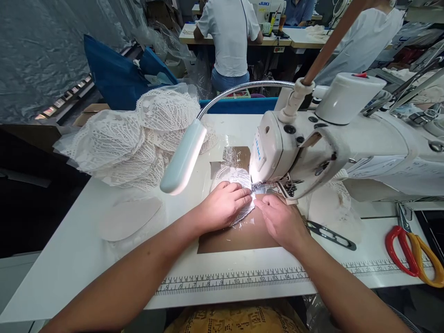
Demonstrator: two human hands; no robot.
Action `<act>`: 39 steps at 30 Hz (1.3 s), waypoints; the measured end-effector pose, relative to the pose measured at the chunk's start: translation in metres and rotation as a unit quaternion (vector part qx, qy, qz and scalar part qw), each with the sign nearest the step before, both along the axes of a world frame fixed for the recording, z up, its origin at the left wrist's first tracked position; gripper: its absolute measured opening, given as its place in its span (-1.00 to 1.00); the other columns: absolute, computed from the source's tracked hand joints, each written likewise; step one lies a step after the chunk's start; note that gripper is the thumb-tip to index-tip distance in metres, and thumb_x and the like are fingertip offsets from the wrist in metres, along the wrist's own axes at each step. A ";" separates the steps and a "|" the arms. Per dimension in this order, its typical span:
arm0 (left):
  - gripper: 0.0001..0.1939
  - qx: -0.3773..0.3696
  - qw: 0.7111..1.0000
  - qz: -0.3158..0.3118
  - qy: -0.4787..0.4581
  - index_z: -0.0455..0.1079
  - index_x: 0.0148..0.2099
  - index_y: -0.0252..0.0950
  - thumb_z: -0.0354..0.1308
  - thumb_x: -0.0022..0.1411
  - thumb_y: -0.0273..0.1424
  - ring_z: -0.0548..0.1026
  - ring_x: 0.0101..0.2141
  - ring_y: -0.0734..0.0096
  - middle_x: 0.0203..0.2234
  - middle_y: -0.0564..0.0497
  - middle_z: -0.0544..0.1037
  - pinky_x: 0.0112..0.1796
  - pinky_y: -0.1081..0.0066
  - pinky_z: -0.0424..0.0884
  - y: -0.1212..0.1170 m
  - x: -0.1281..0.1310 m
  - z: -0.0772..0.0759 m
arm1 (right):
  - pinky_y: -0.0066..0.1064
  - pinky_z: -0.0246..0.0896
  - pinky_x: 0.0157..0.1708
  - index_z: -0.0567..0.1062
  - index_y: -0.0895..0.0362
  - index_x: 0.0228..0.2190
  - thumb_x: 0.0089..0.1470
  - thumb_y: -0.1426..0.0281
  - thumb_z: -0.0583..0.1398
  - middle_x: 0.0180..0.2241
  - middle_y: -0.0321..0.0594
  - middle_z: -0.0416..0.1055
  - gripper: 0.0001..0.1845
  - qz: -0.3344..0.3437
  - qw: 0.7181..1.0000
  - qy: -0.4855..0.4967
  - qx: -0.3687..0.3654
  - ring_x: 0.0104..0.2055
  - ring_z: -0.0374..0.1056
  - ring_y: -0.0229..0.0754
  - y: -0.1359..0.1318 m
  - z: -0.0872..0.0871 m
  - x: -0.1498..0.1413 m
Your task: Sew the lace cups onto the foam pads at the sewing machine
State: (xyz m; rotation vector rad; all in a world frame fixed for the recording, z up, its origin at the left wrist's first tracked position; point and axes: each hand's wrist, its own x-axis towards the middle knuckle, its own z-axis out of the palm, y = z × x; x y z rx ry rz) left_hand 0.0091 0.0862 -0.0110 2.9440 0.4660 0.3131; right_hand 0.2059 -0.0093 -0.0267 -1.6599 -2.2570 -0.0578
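My left hand (224, 205) lies flat on a white lace piece (239, 178), fingers stretched toward the needle of the white sewing machine (312, 148). My right hand (280, 219) presses the same lace from the right, fingers together just in front of the presser foot (258, 188). The lace rests on a brown taped plate (243, 236) under the bright lamp light. Neither hand grips anything; both rest on the fabric.
A heap of white lace cups (135, 138) sits at the left, a gooseneck lamp (183, 157) hangs over the table. Red and yellow scissors (412, 252) and dark thread snips (329, 233) lie at the right. A ruler strip (243, 280) runs along the front edge. People sit at machines behind.
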 end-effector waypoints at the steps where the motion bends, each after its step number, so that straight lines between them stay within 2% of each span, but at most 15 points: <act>1: -0.65 -0.001 1.000 -0.001 0.002 0.35 0.11 -0.37 0.00 0.30 -0.49 0.38 -0.05 0.18 0.08 -0.12 0.45 -0.10 0.21 0.31 0.000 0.000 0.000 | -0.38 -0.08 -0.51 0.55 0.14 -0.14 0.12 0.59 0.03 -0.37 -0.15 0.44 -0.62 -0.001 1.000 -0.001 -0.001 -0.36 0.24 -0.20 0.000 0.000 0.000; 10: -0.64 0.007 1.000 0.027 -0.006 0.38 0.11 -0.37 -0.08 0.36 -0.45 0.38 -0.07 0.15 0.08 -0.13 0.45 -0.14 0.19 0.31 0.006 0.001 -0.006 | -0.37 -0.01 -0.50 0.49 0.12 -0.01 0.11 0.58 0.04 -0.33 -0.11 0.46 -0.55 -0.028 0.998 -0.033 -0.053 -0.29 0.29 -0.15 0.004 0.001 -0.002; 17: -0.64 0.029 0.998 0.050 0.001 0.36 0.14 -0.34 -0.04 0.34 -0.43 0.36 -0.09 0.12 0.05 -0.16 0.46 -0.16 0.19 0.31 0.008 0.000 -0.004 | -0.39 0.08 -0.48 0.44 0.06 0.06 0.13 0.57 0.03 -0.30 -0.13 0.48 -0.51 -0.038 0.996 -0.028 -0.078 -0.25 0.34 -0.14 0.006 -0.001 -0.002; 23: -0.65 0.017 1.000 0.003 -0.002 0.39 0.09 -0.30 -0.04 0.37 -0.31 0.35 -0.07 0.10 0.10 -0.16 0.40 -0.10 0.15 0.28 0.002 -0.004 0.002 | -0.41 0.19 -0.35 0.46 0.06 0.02 0.19 0.50 0.01 -0.24 -0.14 0.50 -0.58 -0.074 0.996 0.002 -0.046 -0.22 0.38 -0.15 0.005 -0.003 -0.002; 27: -0.66 0.001 1.000 -0.028 -0.008 0.38 0.10 -0.32 -0.04 0.37 -0.34 0.37 -0.05 0.15 0.09 -0.17 0.41 -0.09 0.18 0.28 0.003 -0.006 0.000 | -0.42 0.18 -0.33 0.46 0.03 0.03 0.17 0.52 0.02 -0.25 -0.17 0.49 -0.55 -0.049 0.997 0.005 -0.062 -0.22 0.36 -0.17 0.004 -0.001 -0.001; 30: -0.69 0.006 0.998 -0.055 -0.013 0.39 0.08 -0.33 -0.03 0.37 -0.39 0.39 -0.04 0.19 0.09 -0.15 0.42 -0.09 0.20 0.29 0.006 -0.007 -0.001 | -0.41 0.14 -0.37 0.47 0.04 0.02 0.13 0.57 0.03 -0.30 -0.19 0.47 -0.53 -0.027 0.998 -0.023 -0.060 -0.25 0.34 -0.17 0.004 0.001 -0.002; 34: -0.69 0.028 0.995 -0.092 0.006 0.38 0.09 -0.35 -0.05 0.38 -0.45 0.38 -0.02 0.19 0.13 -0.12 0.41 -0.11 0.21 0.30 0.011 -0.009 0.001 | -0.38 0.03 -0.46 0.47 0.05 0.02 0.08 0.59 0.06 -0.32 -0.20 0.47 -0.50 -0.032 0.995 -0.065 -0.066 -0.27 0.30 -0.15 0.004 0.005 -0.007; 39: -0.66 0.043 0.996 -0.076 0.022 0.36 0.13 -0.33 -0.08 0.39 -0.47 0.38 -0.04 0.20 0.12 -0.12 0.41 -0.12 0.22 0.31 0.008 -0.007 0.000 | -0.36 -0.02 -0.48 0.47 0.04 0.01 0.08 0.61 0.06 -0.32 -0.17 0.47 -0.50 -0.051 0.991 -0.090 -0.086 -0.26 0.31 -0.14 0.004 0.007 -0.011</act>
